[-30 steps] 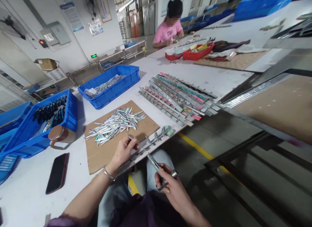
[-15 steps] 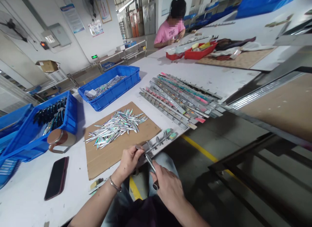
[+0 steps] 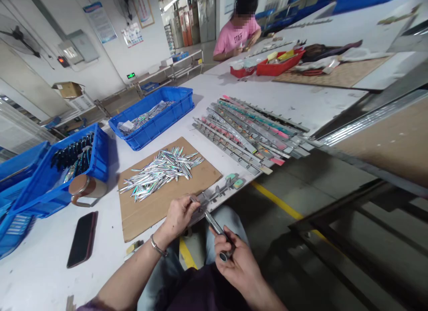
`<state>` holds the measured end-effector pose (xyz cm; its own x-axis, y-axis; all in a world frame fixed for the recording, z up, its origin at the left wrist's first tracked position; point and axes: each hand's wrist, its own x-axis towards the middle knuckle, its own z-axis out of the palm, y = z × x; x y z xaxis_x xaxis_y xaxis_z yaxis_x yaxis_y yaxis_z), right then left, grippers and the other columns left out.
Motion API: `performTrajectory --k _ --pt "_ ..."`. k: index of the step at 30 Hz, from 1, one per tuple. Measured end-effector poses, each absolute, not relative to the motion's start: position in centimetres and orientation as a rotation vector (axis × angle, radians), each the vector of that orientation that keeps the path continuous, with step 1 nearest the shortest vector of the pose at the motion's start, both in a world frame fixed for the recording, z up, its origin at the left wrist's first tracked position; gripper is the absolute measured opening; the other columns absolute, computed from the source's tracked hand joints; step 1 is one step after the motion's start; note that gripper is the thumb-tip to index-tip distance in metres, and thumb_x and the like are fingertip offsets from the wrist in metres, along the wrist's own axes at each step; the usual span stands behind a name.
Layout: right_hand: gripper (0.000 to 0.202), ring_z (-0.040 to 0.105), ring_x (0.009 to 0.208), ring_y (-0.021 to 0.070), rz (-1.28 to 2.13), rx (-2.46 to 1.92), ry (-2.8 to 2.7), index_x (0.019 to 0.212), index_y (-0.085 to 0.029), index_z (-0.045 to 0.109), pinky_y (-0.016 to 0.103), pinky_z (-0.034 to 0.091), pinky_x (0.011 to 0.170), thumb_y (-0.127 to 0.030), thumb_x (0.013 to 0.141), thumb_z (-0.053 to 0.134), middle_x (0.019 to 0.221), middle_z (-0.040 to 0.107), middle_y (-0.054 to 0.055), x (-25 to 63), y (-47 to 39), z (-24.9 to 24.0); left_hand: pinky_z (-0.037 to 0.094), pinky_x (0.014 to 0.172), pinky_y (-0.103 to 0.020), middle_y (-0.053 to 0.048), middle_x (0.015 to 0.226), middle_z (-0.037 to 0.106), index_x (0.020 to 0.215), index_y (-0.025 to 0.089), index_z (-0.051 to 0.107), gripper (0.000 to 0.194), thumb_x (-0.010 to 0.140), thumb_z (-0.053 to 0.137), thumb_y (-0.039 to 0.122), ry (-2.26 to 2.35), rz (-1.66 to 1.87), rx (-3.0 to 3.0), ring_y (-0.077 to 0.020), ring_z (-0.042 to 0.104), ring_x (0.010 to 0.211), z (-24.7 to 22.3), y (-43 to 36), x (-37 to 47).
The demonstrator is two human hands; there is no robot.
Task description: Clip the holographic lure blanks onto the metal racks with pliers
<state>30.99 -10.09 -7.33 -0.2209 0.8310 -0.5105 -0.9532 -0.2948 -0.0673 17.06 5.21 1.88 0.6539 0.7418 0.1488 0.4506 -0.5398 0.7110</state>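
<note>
My left hand [image 3: 180,215] is closed in a pinch at the near end of a metal strip with clips [image 3: 219,191], on the table's front edge. A small silvery piece [image 3: 193,198] shows at its fingertips; its kind is hard to make out. My right hand [image 3: 236,255] has its fingers wrapped round a metal tube [image 3: 216,224], whose far end points up toward the strip near my left fingers. Beyond my left hand, a pile of slim silvery fish-shaped lures [image 3: 162,172] lies on a cardboard sheet [image 3: 140,219].
Several clip strips [image 3: 247,128] lie at the right. Blue crates [image 3: 154,124] stand behind and left, near a mug [image 3: 83,190] and a phone [image 3: 82,239]. Red trays [image 3: 279,67] and a person in pink [image 3: 237,37] are across the table.
My right hand has moved down and right and turned, drawing the tube back a little from the strip. My left hand keeps its pinch. The view has shifted slightly.
</note>
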Motion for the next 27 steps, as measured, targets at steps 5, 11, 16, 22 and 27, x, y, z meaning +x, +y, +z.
performTrajectory --k 5,11,16,22,27 --pt "0.032 0.051 0.053 0.0036 1.849 -0.383 0.238 0.109 -0.013 0.072 0.013 0.028 0.046 -0.036 0.089 0.077 0.07 0.057 -0.006 30.5 -9.0 -7.6 0.05 0.076 -0.027 -0.005 0.085 0.074 0.09 0.02 0.07 0.04 0.105 0.05 0.051 0.921 0.589 2.207 -0.0165 0.067 0.076 1.9 5.1 17.0" --pt "0.035 0.061 0.069 0.0197 1.252 -1.189 -0.478 0.106 -0.024 0.073 0.03 0.048 0.063 -0.052 0.084 0.075 0.078 0.069 0.003 29.8 -9.1 -5.7 0.05 0.076 -0.027 -0.006 0.086 0.074 0.088 0.02 0.069 0.044 0.105 0.048 0.055 0.912 0.568 2.214 -0.0169 0.067 0.076 1.9 5.4 16.9" --pt "0.036 0.063 0.071 0.0203 1.197 -1.202 -0.572 0.111 -0.026 0.074 0.03 0.048 0.064 -0.053 0.086 0.073 0.078 0.069 0.002 30.2 -8.8 -6.7 0.051 0.078 -0.028 -0.007 0.087 0.074 0.09 0.021 0.07 0.04 0.106 0.048 0.051 0.881 0.574 2.28 -0.0182 0.069 0.08 1.3 5.2 17.0" --pt "0.057 0.052 0.049 0.013 1.511 -0.99 -0.352 0.103 -0.019 0.073 0.023 0.036 0.048 -0.073 0.089 0.062 0.062 0.057 -0.002 30.2 -8.9 -7.6 0.053 0.082 -0.03 -0.009 0.09 0.074 0.091 0.021 0.069 0.041 0.107 0.044 0.049 0.949 0.663 2.313 -0.0199 0.071 0.086 -0.1 4.7 16.9" --pt "0.033 0.071 0.081 0.026 0.715 -1.576 -1.091 0.121 -0.027 0.072 0.037 0.053 0.076 -0.046 0.096 0.06 0.092 0.078 0.008 31.5 -10.1 -6.9 0.055 0.082 -0.03 -0.009 0.091 0.075 0.093 0.021 0.07 0.04 0.107 0.043 0.048 0.945 0.642 2.329 -0.0198 0.071 0.085 0.0 4.6 16.9"
